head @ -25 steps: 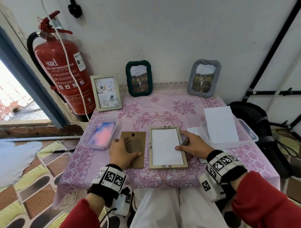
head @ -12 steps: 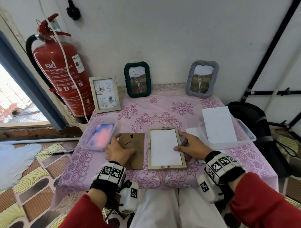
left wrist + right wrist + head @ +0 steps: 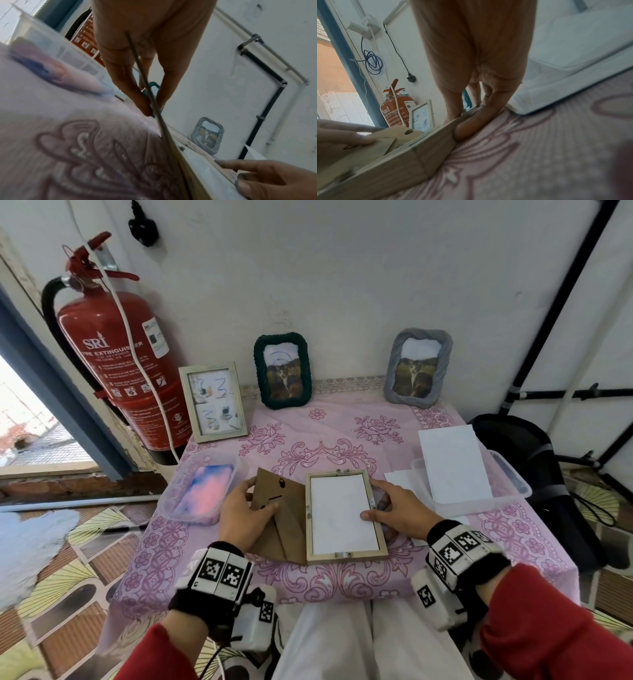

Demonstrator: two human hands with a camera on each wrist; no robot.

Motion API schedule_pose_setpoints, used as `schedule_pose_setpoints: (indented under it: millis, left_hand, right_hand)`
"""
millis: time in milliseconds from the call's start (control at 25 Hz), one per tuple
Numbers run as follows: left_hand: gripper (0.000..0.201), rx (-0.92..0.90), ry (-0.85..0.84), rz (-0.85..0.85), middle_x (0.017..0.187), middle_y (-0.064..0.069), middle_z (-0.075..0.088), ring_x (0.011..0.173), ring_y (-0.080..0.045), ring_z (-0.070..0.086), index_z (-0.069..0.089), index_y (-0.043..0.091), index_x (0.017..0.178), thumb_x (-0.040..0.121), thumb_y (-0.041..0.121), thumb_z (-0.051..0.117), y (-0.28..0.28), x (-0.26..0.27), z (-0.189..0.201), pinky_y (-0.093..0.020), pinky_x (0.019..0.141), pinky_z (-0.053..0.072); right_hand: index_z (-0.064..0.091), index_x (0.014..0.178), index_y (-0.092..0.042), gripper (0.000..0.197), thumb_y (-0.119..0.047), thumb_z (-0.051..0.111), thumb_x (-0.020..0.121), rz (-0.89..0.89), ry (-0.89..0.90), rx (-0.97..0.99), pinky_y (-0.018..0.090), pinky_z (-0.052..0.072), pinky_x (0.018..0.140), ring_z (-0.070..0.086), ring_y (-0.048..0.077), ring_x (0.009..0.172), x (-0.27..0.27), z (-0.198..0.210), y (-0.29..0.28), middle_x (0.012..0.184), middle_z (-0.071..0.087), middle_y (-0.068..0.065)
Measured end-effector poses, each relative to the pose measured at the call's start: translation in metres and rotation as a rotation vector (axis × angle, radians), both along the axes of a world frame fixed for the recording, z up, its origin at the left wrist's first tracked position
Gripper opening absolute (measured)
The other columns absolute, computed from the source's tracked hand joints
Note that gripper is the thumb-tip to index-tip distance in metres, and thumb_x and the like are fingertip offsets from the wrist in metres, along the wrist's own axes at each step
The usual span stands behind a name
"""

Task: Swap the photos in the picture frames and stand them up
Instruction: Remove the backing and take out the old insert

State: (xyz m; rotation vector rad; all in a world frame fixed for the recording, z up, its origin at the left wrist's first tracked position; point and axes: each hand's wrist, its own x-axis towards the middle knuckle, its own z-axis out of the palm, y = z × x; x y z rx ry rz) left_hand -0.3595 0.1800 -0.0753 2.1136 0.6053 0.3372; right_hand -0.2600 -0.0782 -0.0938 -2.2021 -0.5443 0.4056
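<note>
With the wooden frame as landmark: to its left, the left hand pinches the cardboard backing board, thumb on top and fingers beneath, the board's left side tilted up off the tablecloth and its right edge against the frame's left rail, probably so it can be swung over and laid into the open back. The frame lies face down at the near middle of the table, a white photo back showing inside it. On its right, the right hand grips the right rail, thumb resting on the photo's edge and fingers curled along the outside, likely steadying frame and photo.
</note>
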Motion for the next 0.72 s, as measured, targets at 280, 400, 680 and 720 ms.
schedule_pose_setpoints:
  millis: [280,400,680,720]
  left_hand:
    - [0.060,0.067,-0.045,-0.118,0.096,-0.010,0.067,0.090,-0.025,0.062,0.044,0.020,0.137,0.083,0.009,0.066,0.000,-0.007,0.034,-0.038,0.082,0.052]
    - [0.062,0.057,-0.173,-0.076,0.090,-0.002,0.064,0.083,-0.020,0.062,0.044,0.025,0.137,0.081,0.011,0.069,-0.004,-0.010,0.044,-0.033,0.076,0.052]
    - [0.066,-0.439,-0.202,-0.106,0.096,-0.019,0.068,0.085,-0.027,0.066,0.044,0.011,0.136,0.077,0.002,0.072,-0.021,-0.004,0.030,-0.031,0.064,0.059]
    - [0.066,-0.480,-0.187,-0.113,0.097,-0.021,0.068,0.085,-0.028,0.066,0.044,0.010,0.136,0.077,0.001,0.072,-0.025,-0.002,0.024,-0.031,0.062,0.058]
  right_hand:
    - [0.034,0.142,-0.024,0.071,-0.023,0.071,0.081,0.000,0.010,0.004,0.005,0.039,0.055,0.049,0.002,0.066,-0.002,0.000,-0.001,0.070,0.049,-0.010]
    - [0.033,0.143,-0.025,0.070,-0.025,0.069,0.083,0.011,-0.009,-0.006,0.007,0.038,0.057,0.048,0.001,0.065,-0.004,0.000,0.000,0.069,0.048,-0.013]
    - [0.025,0.146,-0.022,0.062,-0.022,0.055,0.092,0.046,-0.071,-0.052,0.017,0.035,0.060,0.046,0.010,0.070,-0.007,0.000,0.003,0.085,0.053,0.001]
    - [0.024,0.147,-0.023,0.062,-0.021,0.053,0.093,0.044,-0.058,-0.051,0.019,0.034,0.061,0.045,0.010,0.070,-0.007,-0.001,0.003,0.081,0.050,0.001]
